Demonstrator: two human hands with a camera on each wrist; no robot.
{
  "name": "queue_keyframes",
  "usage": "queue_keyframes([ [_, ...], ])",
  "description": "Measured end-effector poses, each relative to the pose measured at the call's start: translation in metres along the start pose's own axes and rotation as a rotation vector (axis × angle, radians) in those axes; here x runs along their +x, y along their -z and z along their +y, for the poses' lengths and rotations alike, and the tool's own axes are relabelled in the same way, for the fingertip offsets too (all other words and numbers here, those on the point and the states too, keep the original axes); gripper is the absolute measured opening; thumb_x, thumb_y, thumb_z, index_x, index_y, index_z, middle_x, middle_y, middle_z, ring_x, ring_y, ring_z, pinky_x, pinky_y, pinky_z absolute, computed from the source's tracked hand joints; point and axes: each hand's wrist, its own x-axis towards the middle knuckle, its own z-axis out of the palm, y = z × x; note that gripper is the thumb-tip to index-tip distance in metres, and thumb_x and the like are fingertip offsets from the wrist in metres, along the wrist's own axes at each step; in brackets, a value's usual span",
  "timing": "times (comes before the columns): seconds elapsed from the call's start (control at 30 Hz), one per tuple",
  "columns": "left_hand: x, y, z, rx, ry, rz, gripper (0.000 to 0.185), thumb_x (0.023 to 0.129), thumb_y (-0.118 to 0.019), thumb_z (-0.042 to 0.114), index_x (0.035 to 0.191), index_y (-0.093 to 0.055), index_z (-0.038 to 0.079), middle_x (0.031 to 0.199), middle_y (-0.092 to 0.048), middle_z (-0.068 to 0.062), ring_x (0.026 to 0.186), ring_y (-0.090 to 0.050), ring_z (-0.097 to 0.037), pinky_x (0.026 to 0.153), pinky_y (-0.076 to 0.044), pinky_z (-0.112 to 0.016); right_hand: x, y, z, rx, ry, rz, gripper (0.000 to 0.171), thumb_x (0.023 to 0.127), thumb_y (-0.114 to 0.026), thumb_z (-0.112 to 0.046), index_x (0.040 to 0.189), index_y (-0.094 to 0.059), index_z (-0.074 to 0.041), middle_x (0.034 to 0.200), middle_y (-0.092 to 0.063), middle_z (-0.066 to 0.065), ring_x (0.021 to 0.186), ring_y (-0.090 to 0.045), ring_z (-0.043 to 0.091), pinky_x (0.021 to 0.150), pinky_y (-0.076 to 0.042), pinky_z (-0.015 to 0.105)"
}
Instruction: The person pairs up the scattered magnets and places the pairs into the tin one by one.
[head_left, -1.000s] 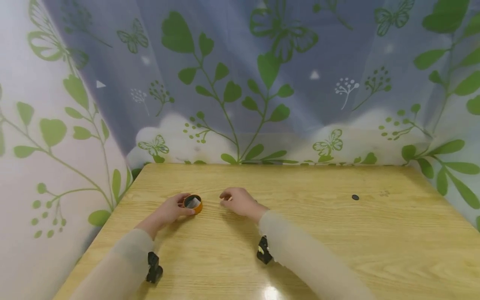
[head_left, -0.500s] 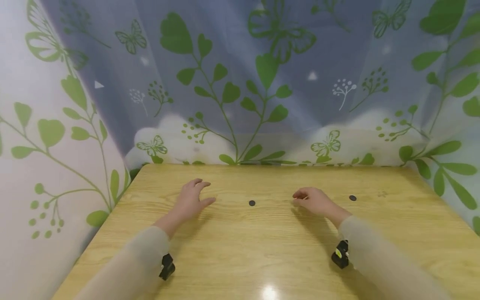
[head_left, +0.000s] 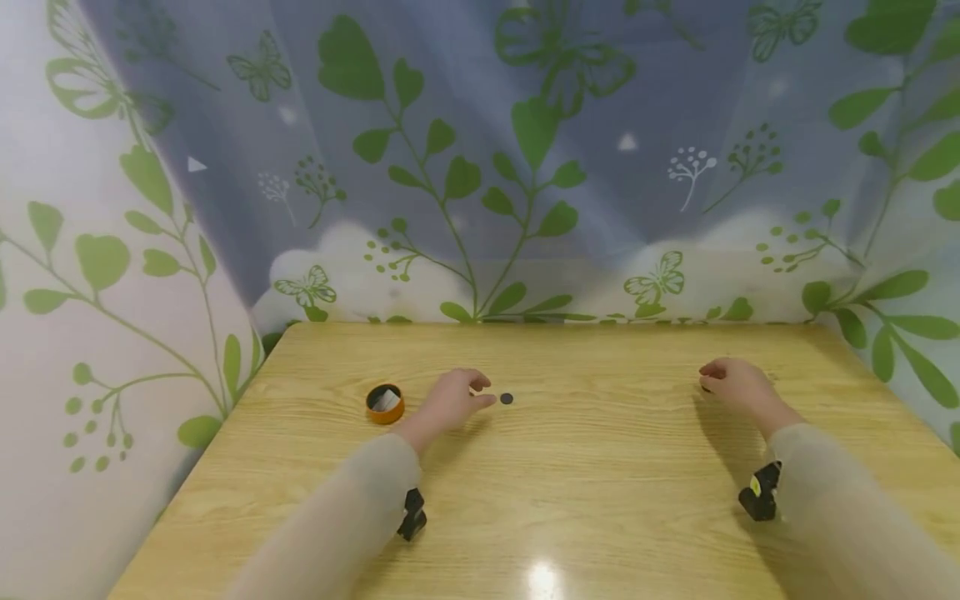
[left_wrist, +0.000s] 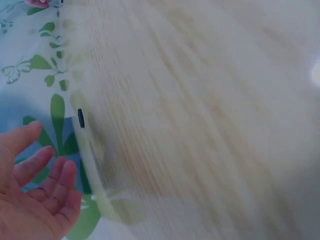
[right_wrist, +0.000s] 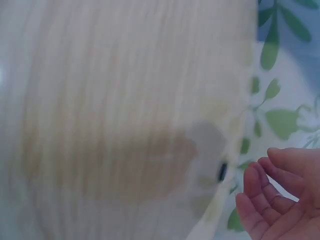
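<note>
L hand (head_left: pixel 450 400) fingers loose, empty, just beside disc (head_left: pixel 506 398) on tabletop (head_left: pixel 600 483), orange tin (head_left: pixel 385 403) near its wrist, R hand (head_left: pixel 731 382) curled over 2nd disc (right_wrist: pixel 222 172), grip can't tell

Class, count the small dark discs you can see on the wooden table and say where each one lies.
2. One dark disc lies just beyond the left hand; the other disc sits by the right hand, mostly hidden in the head view.

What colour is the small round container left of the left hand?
Orange, with a dark rim; the small round container shows best in the head view.
</note>
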Motion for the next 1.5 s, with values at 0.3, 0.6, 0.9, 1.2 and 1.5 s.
queue_keyframes([
  [0.3,0.022,-0.016,0.013,0.119,0.056,-0.042,0.038,0.088,-0.064,0.015,0.123,-0.058,0.002,0.114,-0.061,-0.012,0.104,-0.057,-0.025,0.087,-0.045,-0.038,0.005,0.001,0.027,-0.151,-0.024,-0.014,0.043,0.095,-0.048,-0.008,0.128,-0.040,0.018,0.119,-0.044,0.042,0.103,-0.049,0.052,0.079,-0.044,0.054],
  [0.6,0.032,-0.026,0.024,0.187,0.085,-0.059,0.034,0.088,-0.065,0.013,0.118,-0.060,-0.001,0.120,-0.059,-0.013,0.114,-0.052,-0.028,0.096,-0.040,-0.037,0.006,-0.010,0.023,-0.188,0.095,-0.020,0.029,0.089,-0.055,-0.002,0.113,-0.056,0.015,0.111,-0.054,0.036,0.103,-0.049,0.053,0.084,-0.040,0.058],
  [0.9,0.035,-0.031,0.026,0.190,0.106,-0.030,0.013,0.085,-0.067,0.007,0.096,-0.066,0.002,0.098,-0.064,-0.009,0.094,-0.059,-0.024,0.081,-0.047,-0.035,0.012,-0.026,-0.005,-0.141,0.157,-0.029,0.012,0.088,-0.058,0.001,0.096,-0.065,0.008,0.092,-0.064,0.023,0.088,-0.059,0.040,0.075,-0.047,0.048],
  [1.2,0.038,-0.033,0.031,0.180,0.089,-0.016,0.006,0.080,-0.072,0.007,0.080,-0.066,0.006,0.083,-0.063,-0.004,0.079,-0.057,-0.021,0.073,-0.047,-0.033,0.021,-0.046,-0.035,-0.071,0.191,-0.050,0.005,0.085,-0.065,-0.005,0.081,-0.066,-0.003,0.081,-0.066,0.007,0.076,-0.058,0.023,0.072,-0.046,0.042],
  [1.5,0.041,-0.035,0.044,0.192,0.061,-0.018,0.008,0.079,-0.074,0.010,0.079,-0.068,0.006,0.081,-0.064,-0.003,0.081,-0.059,-0.021,0.075,-0.047,-0.032,0.031,-0.052,-0.064,-0.006,0.122,-0.126,0.008,0.084,-0.069,-0.008,0.081,-0.066,-0.001,0.079,-0.064,0.005,0.069,-0.054,0.017,0.063,-0.045,0.032],
])
